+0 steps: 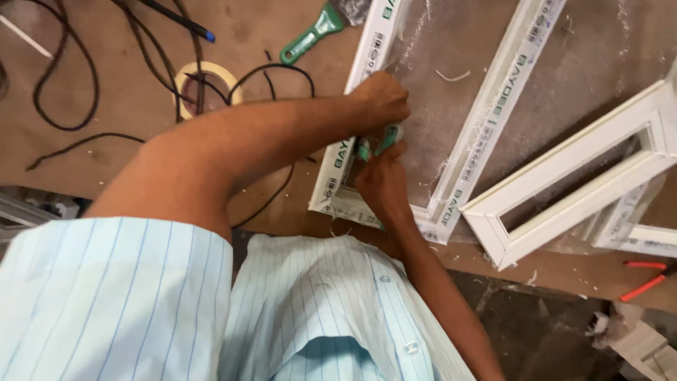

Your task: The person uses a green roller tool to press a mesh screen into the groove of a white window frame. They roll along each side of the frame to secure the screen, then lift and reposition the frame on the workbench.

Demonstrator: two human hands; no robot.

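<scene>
A white plastic window frame [486, 113] with a clear film over it lies on the brown workbench [120, 106]. My left hand [383, 99] reaches across from the left and is closed over the frame's left bar. My right hand [381, 185] comes up from below, just under the left hand. Between the two hands is a small green-handled tool [381, 140], pressed against the left bar; both hands seem to grip it. Its working end is hidden by my fingers.
A second, smaller white frame [564, 190] lies at the right. A green-handled scraper [310, 35], a roll of masking tape [206, 86], black cables [70, 85] and a blue-tipped pen [187, 22] lie at the back left. Red-handled pliers [645, 279] sit near the bench's right edge.
</scene>
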